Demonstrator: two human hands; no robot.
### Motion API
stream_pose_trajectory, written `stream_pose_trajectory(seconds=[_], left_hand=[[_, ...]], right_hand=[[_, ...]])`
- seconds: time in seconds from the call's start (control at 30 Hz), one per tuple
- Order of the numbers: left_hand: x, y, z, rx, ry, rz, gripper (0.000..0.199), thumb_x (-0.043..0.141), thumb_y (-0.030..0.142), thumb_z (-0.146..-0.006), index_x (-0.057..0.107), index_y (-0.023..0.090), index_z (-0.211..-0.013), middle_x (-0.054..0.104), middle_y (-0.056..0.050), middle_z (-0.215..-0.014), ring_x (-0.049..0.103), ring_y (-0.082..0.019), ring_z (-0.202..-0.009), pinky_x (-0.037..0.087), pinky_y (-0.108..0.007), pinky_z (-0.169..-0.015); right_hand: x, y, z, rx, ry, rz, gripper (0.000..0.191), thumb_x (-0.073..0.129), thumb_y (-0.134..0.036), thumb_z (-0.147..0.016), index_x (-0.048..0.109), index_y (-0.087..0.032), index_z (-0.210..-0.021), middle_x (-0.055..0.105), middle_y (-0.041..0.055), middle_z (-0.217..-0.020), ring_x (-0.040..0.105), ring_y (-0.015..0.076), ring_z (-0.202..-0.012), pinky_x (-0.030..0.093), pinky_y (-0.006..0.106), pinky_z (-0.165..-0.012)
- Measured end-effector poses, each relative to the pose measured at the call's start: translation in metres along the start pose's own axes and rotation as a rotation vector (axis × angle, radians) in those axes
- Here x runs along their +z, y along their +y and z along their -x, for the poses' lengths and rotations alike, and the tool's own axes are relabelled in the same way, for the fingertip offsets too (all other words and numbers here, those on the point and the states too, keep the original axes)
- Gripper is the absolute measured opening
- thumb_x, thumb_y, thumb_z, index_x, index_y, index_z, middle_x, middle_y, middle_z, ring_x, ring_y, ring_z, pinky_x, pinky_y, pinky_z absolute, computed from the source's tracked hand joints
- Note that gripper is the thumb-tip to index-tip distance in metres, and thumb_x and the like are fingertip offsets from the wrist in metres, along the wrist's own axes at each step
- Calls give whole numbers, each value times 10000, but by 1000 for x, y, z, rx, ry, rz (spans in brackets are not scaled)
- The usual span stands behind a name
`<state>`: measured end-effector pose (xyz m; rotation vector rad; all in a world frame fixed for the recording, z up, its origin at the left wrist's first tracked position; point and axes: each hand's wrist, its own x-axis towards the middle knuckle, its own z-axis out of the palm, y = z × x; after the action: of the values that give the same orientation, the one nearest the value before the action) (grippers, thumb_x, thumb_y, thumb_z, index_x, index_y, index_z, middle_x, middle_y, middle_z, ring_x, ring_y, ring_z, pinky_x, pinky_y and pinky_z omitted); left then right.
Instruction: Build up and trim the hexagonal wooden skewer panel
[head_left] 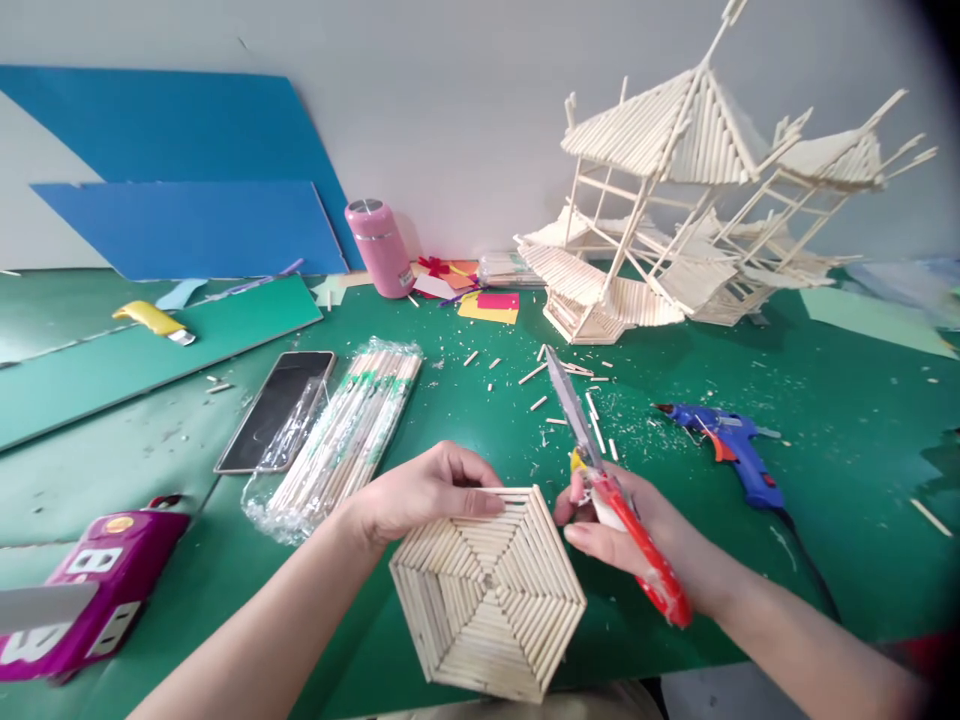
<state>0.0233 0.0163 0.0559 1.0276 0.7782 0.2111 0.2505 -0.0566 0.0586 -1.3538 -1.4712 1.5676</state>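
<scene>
My left hand point(442, 490) grips the far edge of a hexagonal panel point(491, 590) made of thin wooden sticks laid in rings, thumb on top. The panel is tilted toward me at the table's near edge. Red-handled pruning shears point(630, 530) rest in my right hand point(630, 500), their grey blades pointing away and up to the left. The blades look closed. Several cut stick pieces point(592, 405) lie on the green table beyond the shears. A blue hot glue gun point(727, 445) with an orange trigger lies to the right of my right hand.
A stick-built pavilion model point(660, 190) stands at the back right. Left of my hands are a plastic-wrapped bundle of sticks point(345, 430), a phone point(277, 410) and a magenta power strip point(112, 580). A pink bottle point(380, 248), a yellow cutter point(154, 320) and blue boards point(195, 230) are farther back.
</scene>
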Motion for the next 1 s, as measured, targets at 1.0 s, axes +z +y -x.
stream_pose_trajectory(seconds=[1.0], left_hand=[[28, -47, 34, 171, 507, 614, 228, 713, 272, -703, 696, 152, -896, 715, -70, -771, 664, -192, -697, 505, -264, -667]], right_hand=[[34, 28, -23, 49, 418, -803, 296, 742, -318, -636, 557, -240, -853, 467, -50, -612, 407, 80, -477, 340, 206, -434]])
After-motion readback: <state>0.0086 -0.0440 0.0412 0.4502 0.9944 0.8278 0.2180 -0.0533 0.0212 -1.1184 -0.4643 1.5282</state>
